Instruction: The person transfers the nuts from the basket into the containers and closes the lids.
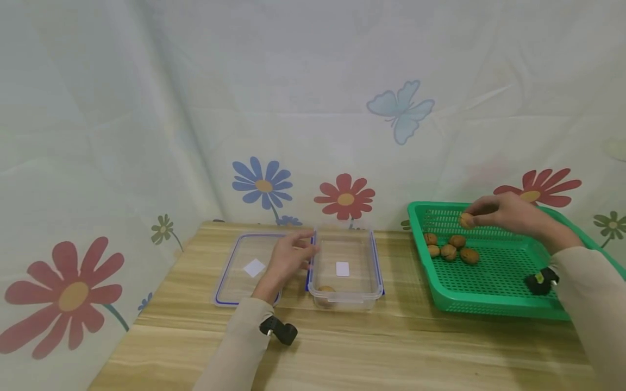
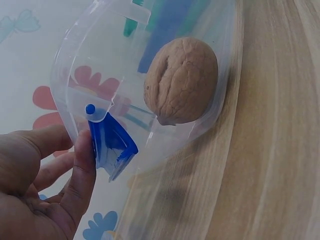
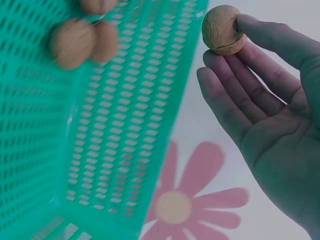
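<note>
My right hand [image 1: 513,214] pinches a walnut [image 3: 223,30] between thumb and fingertips, above the far side of a green basket [image 1: 489,304]. Several walnuts [image 1: 448,252] lie in that basket's left part. At the left side of a clear plastic box [image 1: 344,297], my left hand [image 1: 290,255] has its fingers loosely bent, with fingertips at the rim. The left wrist view shows a finger against the blue latch [image 2: 111,145] on the box's side. Inside the box, one walnut [image 2: 182,80] rests in the near left corner; a white label [image 1: 342,269] also shows there.
A clear lid [image 1: 230,274] with a blue seal and a white label lies on the wooden table [image 1: 352,347], left of the box and partly behind my left hand. A flower-printed curtain [image 1: 313,119] hangs along the back and left of the table.
</note>
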`<action>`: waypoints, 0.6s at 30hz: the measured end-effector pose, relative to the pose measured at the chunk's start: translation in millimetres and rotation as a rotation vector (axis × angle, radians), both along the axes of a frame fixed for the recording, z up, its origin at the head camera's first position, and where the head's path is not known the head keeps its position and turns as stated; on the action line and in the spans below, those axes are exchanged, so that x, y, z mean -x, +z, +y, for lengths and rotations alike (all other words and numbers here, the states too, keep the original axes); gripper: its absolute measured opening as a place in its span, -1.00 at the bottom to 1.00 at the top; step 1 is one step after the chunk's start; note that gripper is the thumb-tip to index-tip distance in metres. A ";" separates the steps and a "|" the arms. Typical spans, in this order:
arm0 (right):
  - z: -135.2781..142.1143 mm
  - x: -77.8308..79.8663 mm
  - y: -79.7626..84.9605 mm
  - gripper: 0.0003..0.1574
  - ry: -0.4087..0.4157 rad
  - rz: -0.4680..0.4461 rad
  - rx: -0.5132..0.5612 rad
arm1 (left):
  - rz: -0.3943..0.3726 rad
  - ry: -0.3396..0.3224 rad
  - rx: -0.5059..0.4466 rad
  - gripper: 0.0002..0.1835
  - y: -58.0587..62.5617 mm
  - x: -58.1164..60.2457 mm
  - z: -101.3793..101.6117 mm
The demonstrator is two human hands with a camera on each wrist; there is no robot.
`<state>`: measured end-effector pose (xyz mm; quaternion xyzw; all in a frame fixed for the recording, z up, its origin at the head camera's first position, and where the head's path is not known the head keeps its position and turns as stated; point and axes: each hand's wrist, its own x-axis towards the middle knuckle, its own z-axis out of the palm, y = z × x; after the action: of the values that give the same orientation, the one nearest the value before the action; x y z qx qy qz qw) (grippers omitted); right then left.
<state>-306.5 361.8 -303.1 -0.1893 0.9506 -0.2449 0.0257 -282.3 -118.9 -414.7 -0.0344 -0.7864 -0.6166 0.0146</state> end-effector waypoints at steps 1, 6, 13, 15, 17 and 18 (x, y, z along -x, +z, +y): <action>-2.9 -0.9 2.6 -0.56 -0.002 0.009 0.004 | 0.001 -0.001 -0.003 -0.50 0.0 -0.1 0.0; -18.3 -7.9 15.1 -0.56 -0.014 0.057 0.015 | -0.006 0.001 -0.012 -0.50 0.4 -0.1 0.5; -46.0 -29.4 33.9 -0.48 -0.031 0.097 0.052 | -0.008 0.000 -0.021 -0.50 -0.1 0.6 0.6; -54.4 -34.8 36.8 -0.47 -0.037 0.101 0.085 | -0.005 -0.002 -0.022 -0.50 0.1 0.2 0.5; -62.4 -39.5 38.4 -0.47 -0.042 0.106 0.119 | -0.006 -0.003 -0.022 -0.50 0.5 -0.5 0.4; -66.2 -41.7 38.9 -0.47 -0.044 0.104 0.138 | -0.007 -0.003 -0.021 -0.50 0.7 -0.9 0.4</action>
<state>-264.8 295.5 -264.2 -0.1820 0.9354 -0.3003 -0.0423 -281.3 -118.5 -414.0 -0.0332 -0.7799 -0.6249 0.0111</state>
